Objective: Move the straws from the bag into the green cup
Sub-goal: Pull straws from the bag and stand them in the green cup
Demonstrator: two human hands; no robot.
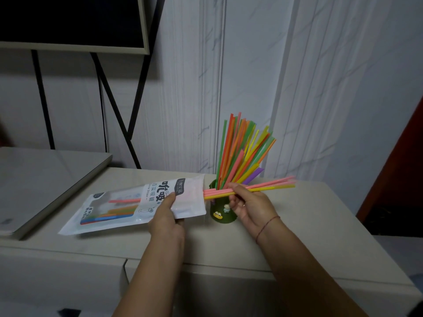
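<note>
A white plastic straw bag (128, 207) is held above the beige surface, its open mouth facing right. My left hand (166, 216) grips the bag near that mouth. My right hand (247, 202) pinches a small bunch of pink and yellow straws (270, 185) that stick halfway out of the bag and reach to the right. Right behind them stands the green cup (223, 216) with small frog figures on it, partly hidden by the bag and my right hand. Several colourful straws (242, 152) fan upward out of the cup. More straws lie inside the bag.
A flat beige appliance lid (41, 186) sits at the left. A dark screen on a black metal stand (68, 21) hangs at the upper left. The marbled white wall (320, 88) is close behind the cup. The cabinet top (309, 225) drops off at the right.
</note>
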